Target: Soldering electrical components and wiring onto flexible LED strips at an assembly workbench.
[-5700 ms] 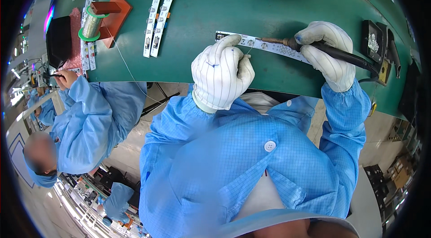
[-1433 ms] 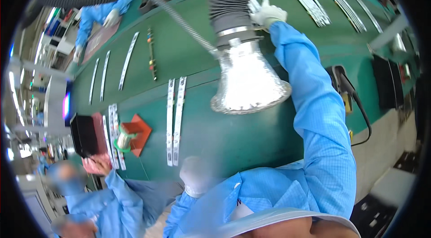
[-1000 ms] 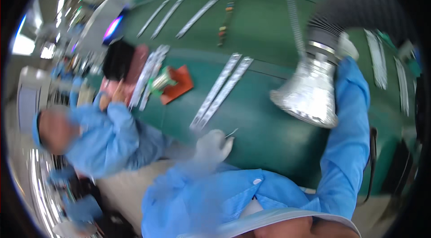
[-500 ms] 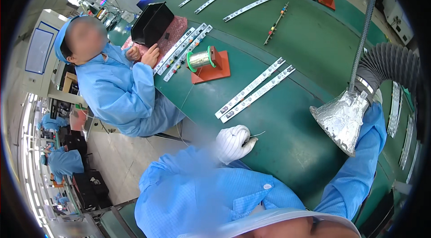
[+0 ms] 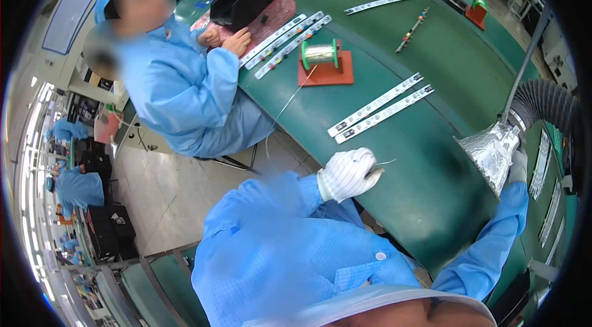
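Note:
My left hand [image 5: 350, 174], in a white striped glove, is closed at the bench's near edge. A thin solder wire [image 5: 387, 162] sticks out past its fingertips. Just beyond it lie two white LED strip boards [image 5: 383, 114], side by side. On the far right, my right hand [image 5: 518, 165], also gloved, is at the side of a foil-wrapped fume hood [image 5: 491, 153]; its fingers are hidden. A solder spool [image 5: 319, 54] with green flanges sits on a red stand [image 5: 345, 74], its wire trailing over the bench edge.
A co-worker [image 5: 172, 93] in blue sits at the left by a black bin [image 5: 242, 3] and several strip boards [image 5: 287, 43]. More boards [image 5: 377, 4] lie on the green belt behind. The hood's ribbed black hose [image 5: 549, 105] stands at the right.
The view has turned, so the bench things appear shifted right and up. My right hand has come lower along the hood. My left hand still pinches the wire near the two boards.

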Motion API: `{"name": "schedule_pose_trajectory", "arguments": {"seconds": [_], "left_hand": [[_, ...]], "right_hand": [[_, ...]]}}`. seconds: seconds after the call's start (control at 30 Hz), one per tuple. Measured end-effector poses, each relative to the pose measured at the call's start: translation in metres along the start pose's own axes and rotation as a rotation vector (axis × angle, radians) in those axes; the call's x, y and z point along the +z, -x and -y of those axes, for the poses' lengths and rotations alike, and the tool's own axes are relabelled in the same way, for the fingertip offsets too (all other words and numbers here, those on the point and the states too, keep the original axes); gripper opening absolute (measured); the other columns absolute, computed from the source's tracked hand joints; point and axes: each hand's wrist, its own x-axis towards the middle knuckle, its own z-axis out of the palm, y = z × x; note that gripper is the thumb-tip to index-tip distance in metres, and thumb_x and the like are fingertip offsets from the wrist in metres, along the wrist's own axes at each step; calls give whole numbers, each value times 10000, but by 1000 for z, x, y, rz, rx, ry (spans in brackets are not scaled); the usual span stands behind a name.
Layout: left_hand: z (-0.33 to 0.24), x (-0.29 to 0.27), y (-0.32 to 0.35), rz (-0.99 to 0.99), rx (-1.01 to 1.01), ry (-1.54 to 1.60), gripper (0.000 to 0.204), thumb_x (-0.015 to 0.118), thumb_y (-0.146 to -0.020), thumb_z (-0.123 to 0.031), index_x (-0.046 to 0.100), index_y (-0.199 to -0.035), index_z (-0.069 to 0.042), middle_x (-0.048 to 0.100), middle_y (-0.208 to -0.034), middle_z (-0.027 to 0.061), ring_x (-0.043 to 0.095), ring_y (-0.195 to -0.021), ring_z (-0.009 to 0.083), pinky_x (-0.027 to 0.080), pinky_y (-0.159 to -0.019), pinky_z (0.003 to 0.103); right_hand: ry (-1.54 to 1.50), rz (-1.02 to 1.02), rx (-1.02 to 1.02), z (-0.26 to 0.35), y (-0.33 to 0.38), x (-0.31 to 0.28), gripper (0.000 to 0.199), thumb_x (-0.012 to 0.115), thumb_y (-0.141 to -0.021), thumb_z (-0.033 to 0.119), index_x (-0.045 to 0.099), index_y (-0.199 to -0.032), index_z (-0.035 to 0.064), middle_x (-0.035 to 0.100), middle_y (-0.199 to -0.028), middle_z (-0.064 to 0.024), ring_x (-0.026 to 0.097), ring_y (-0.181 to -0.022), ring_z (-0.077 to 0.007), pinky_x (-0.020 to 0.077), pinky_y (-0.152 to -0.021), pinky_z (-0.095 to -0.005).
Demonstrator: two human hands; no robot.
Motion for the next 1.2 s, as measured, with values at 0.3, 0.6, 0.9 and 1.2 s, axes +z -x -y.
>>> {"name": "schedule_pose_trajectory", "arguments": {"seconds": [0.3,0.6,0.9,1.2], "left_hand": [[5,4,1,-31,188,-29,258,680,-801,-245,489,-712,-96,485,-748,78,548,-646,229,456,-524,360],[30,-47,-22,-212,341,-286,250,689,-719,-204,548,-874,-66,569,-942,99,548,-1038,314,419,-941,496],[69,0,-9,-94,163,-199,329,674,-793,-187,550,-1078,-81,577,-1129,122,512,-1163,354,372,-1020,554],[67,9,-12,-232,110,-321,277,644,-813,-111,530,-1060,-64,581,-1081,137,552,-1115,334,415,-972,496]], "right_hand": [[-549,-65,195,-59,75,-135,246,600,-930,203,672,-1071,14,665,-880,-50,614,-737,-161,491,-684,-296],[-736,-464,-218,56,328,-17,329,655,-921,230,617,-1159,6,640,-919,-96,626,-801,-190,519,-656,-312],[-1165,-34,-229,58,416,84,334,639,-935,180,544,-1238,73,591,-1082,-102,565,-948,-218,506,-798,-380],[-1212,-49,148,42,409,166,278,645,-938,217,568,-1168,81,637,-1097,-102,629,-967,-271,534,-822,-446]]}}
